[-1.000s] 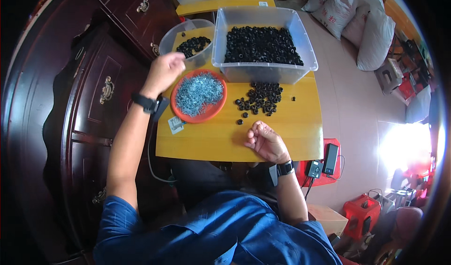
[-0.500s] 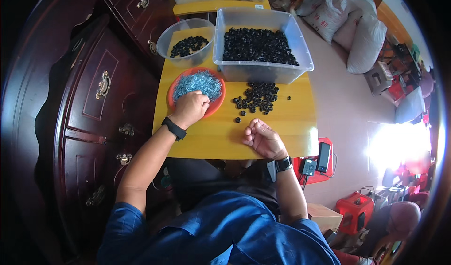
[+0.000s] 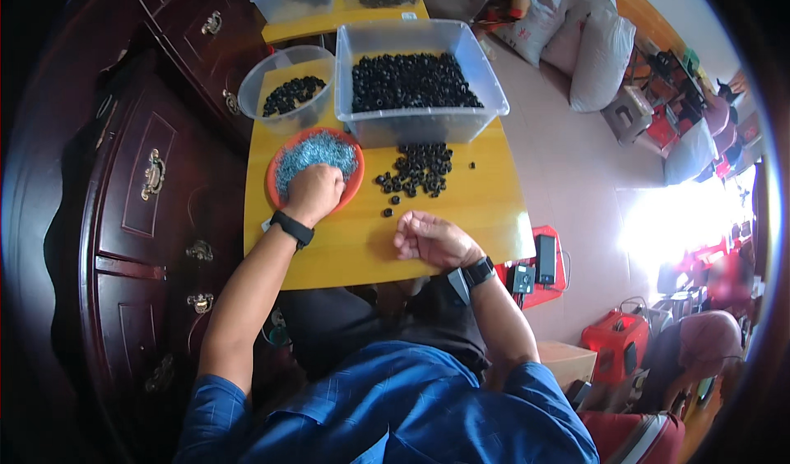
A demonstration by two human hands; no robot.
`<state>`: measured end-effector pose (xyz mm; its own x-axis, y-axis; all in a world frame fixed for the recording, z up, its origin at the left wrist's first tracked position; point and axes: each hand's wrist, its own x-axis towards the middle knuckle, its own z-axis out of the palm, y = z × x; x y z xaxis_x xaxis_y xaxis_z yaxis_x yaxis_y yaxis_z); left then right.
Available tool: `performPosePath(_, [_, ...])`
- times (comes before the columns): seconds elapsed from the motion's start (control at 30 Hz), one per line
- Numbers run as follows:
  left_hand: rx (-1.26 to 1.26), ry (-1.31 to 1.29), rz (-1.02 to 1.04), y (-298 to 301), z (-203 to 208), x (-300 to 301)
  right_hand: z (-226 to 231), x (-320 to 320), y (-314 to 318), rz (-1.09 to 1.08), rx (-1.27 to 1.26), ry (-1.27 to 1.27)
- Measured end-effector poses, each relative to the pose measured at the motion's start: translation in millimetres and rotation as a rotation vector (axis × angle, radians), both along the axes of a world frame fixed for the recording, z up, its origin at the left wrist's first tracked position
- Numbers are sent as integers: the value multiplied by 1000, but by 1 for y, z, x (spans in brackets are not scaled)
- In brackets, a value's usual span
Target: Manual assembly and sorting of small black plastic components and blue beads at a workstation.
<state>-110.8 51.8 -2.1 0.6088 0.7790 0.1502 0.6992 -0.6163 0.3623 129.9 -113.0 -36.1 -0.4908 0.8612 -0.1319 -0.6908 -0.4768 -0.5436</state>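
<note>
A round orange-red bowl (image 3: 272,186) on the yellow table (image 3: 485,209) holds a heap of small, thin silvery-blue metal pieces (image 3: 317,153). Over its near right part is my left hand (image 3: 316,194), fingers closed and tips pointing down; whatever they pinch is hidden. My right hand (image 3: 440,240) hovers near the table's front edge, palm turned inward, thumb against curled fingers. Anything between them is too small to make out. Just beyond it lies a loose pile of small black ring-shaped parts (image 3: 424,167), with a few strays closer to me.
Behind the pile stands a large clear bin (image 3: 420,125) of black parts; a clear round tub (image 3: 255,93) with fewer sits to its left. Dark wooden cabinets (image 3: 136,209) flank my left side. A red stool (image 3: 550,287) with devices is at the right; white sacks (image 3: 601,60) stand farther off.
The whole view has shifted, so the table appears farther left. My left hand stays at the bowl with fingers closed. My right hand keeps its curled pose near the black parts.
</note>
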Motion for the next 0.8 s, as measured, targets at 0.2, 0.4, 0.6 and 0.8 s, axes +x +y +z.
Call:
performPosePath(0.2, [73,56,-6,3,5,17,-5,-38,-14,-214,109,197])
performPosePath(0.4, [70,-24,-45,3,1,-2,2,-85,-59,284,116,-50])
performPosePath(0.6, [-103,-24,-14,8,0,5,-37,-81,-83,420,227,-355])
performPosePath(0.8, [-240,-9,87,20,-5,7,-33,-63,-75,162,232,-513])
